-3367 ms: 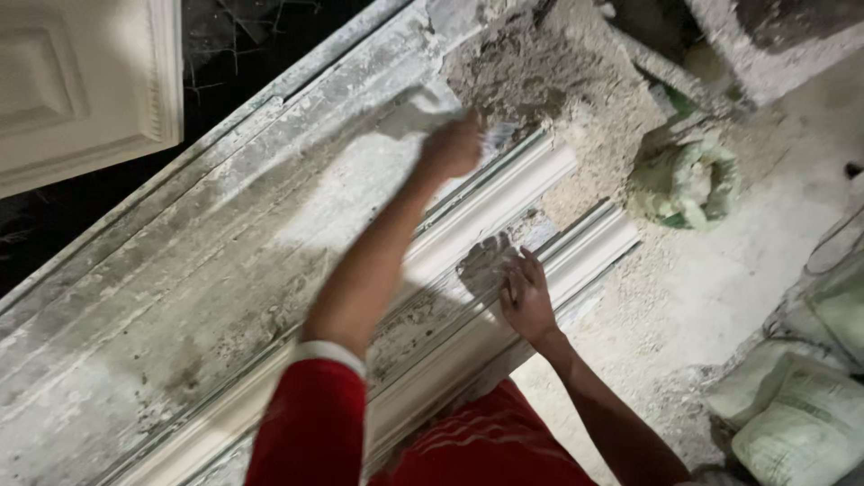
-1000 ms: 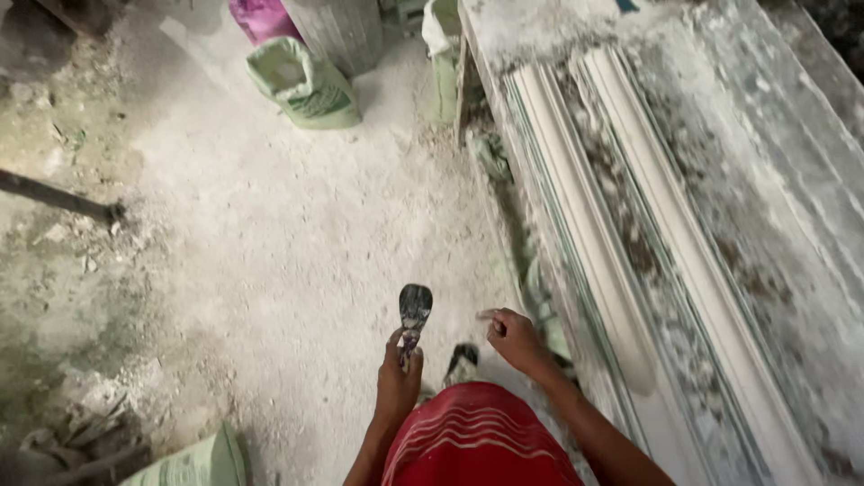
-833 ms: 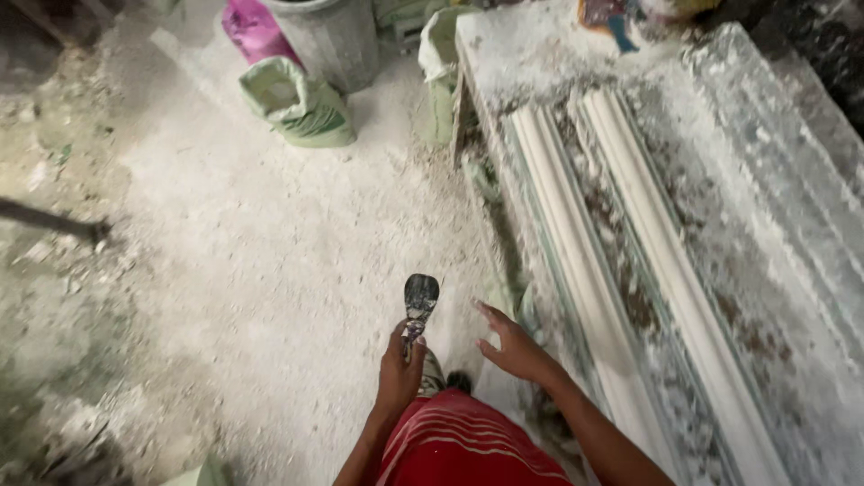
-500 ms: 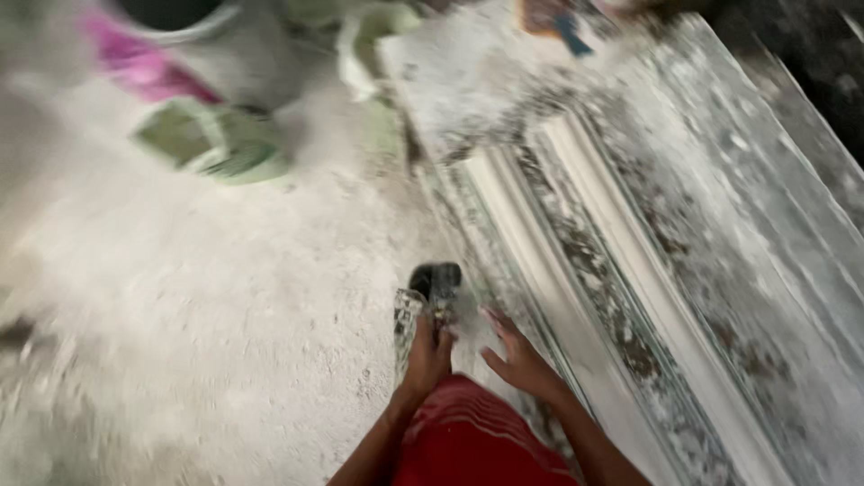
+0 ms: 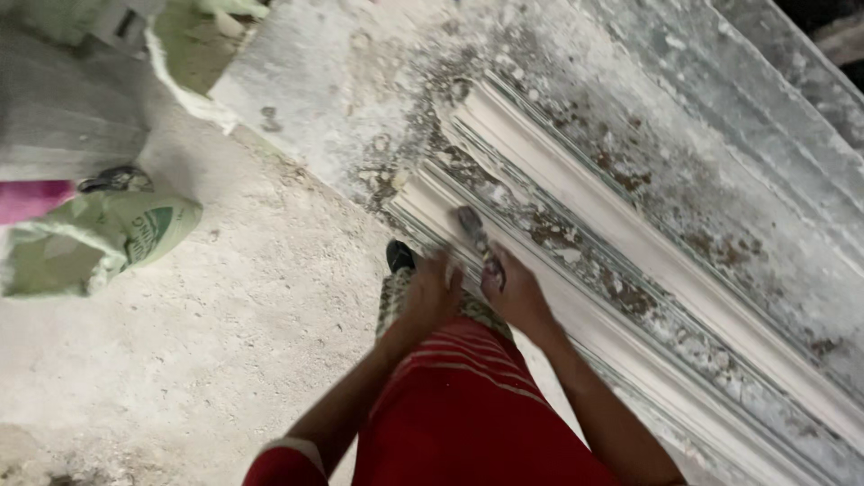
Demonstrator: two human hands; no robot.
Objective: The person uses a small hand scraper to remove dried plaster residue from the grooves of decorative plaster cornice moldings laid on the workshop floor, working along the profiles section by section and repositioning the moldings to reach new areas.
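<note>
Both hands are low in the view, close together at the near end of the long plaster moulding. The right hand is closed around a small dark tool, blade-like and crusted with plaster, whose tip points up along the moulding's nearer white ridge and lies on or just above it; I cannot tell which. The left hand sits just beside the right, fingers curled loosely over a patterned, plaster-spattered object at the moulding's near edge. Whether it grips that object or only rests there, blur keeps me from saying.

A second ago these hands were out over the dusty floor, away from the moulding, and the tool was in the left one. Now the tool has passed to the right and both have come in against the moulding's end, so the work has shifted from walking back to the piece to touching it again, as I judge it.

Left of the moulding, a green-and-white sack lies on the floor, with a grey bucket above it and something pink between them. Brown, crumbly patches line the grooves between the moulding's white ridges.
</note>
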